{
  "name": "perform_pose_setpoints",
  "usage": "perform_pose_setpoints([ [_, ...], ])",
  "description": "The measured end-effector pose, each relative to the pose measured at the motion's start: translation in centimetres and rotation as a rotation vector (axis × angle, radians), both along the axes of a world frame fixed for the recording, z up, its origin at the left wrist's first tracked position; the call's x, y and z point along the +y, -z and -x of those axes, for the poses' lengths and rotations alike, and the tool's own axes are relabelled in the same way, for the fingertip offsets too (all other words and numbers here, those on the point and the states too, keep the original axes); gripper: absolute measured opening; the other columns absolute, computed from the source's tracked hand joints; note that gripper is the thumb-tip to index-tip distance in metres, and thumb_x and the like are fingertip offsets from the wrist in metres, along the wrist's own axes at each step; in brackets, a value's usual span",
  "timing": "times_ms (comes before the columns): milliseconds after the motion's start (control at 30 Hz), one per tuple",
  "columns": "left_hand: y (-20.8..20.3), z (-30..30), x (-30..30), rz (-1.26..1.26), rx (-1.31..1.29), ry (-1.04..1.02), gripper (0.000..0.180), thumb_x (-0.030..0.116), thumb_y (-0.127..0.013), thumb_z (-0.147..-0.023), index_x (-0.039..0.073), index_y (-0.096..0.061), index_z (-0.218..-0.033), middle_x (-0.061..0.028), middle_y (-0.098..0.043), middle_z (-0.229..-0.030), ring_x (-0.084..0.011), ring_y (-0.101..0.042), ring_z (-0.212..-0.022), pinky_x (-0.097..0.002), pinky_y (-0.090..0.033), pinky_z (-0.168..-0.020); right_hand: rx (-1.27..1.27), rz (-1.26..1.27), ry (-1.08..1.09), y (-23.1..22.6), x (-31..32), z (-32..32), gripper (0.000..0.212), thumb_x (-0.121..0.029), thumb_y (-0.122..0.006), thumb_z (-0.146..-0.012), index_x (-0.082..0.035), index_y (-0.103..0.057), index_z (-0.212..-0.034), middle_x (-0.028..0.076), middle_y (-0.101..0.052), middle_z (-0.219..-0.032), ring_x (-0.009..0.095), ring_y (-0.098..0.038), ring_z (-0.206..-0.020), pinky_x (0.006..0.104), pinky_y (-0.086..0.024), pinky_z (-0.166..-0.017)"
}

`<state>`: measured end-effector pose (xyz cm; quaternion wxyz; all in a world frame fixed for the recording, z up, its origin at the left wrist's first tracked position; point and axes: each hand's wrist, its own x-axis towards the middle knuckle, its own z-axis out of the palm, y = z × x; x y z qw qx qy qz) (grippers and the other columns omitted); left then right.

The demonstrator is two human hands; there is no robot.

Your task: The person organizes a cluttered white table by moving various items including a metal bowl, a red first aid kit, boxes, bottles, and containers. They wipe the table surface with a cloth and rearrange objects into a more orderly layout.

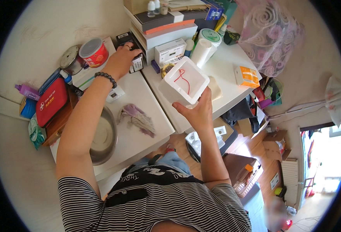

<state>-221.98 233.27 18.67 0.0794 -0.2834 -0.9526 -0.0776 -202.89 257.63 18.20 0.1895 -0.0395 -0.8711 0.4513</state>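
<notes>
An open white container (169, 92), square-mouthed, with a thin red cord (185, 79) lying inside, is in my right hand (201, 112), held above the tabletop (229, 62) and tipped so its mouth faces me. My thumb lies along the near side; the other fingers wrap the right side, mostly hidden. I judge it light, fairly stiff plastic, perhaps slippery, apt to flex if squeezed; the near corner below the rim seems a sound hold. My left hand (126, 60) reaches onto a black box (136, 65) near the wall, fingers curved; whether they grip, I cannot tell. A white roll (202, 51) stands just beyond the container; the tabletop's front edge is near me, with more open room leftward, toward a crumpled cloth (137, 120).
</notes>
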Motion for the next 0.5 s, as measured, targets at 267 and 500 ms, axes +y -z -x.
perform_pose_setpoints([
  [267, -1.3, 1.5, 0.8, 0.176, -0.056, 0.045, 0.055, -0.003, -0.067, -0.077, 0.021, -0.059, -0.126, -0.0138, -0.050, -0.135, -0.0330, -0.055, -0.117, -0.0408, -0.049, -0.093, -0.024, 0.088, 0.017, 1.4, 2.8, -1.3, 0.094, -0.017, -0.090, -0.060, 0.003, -0.035, -0.133, 0.021, -0.046, -0.118, 0.033, -0.057, -0.105, 0.0400, -0.049, -0.092],
  [500, -2.1, 1.1, 1.8, 0.158, -0.077, 0.015, 0.055, -0.001, -0.069, -0.077, 0.019, -0.058, -0.126, -0.0124, -0.051, -0.134, -0.0323, -0.055, -0.116, -0.0424, -0.050, -0.091, -0.056, 0.075, -0.002, 1.2, 3.5, -1.2, 0.093, -0.020, -0.089, -0.060, 0.003, -0.035, -0.132, 0.021, -0.046, -0.119, 0.033, -0.056, -0.107, 0.0395, -0.048, -0.092],
])
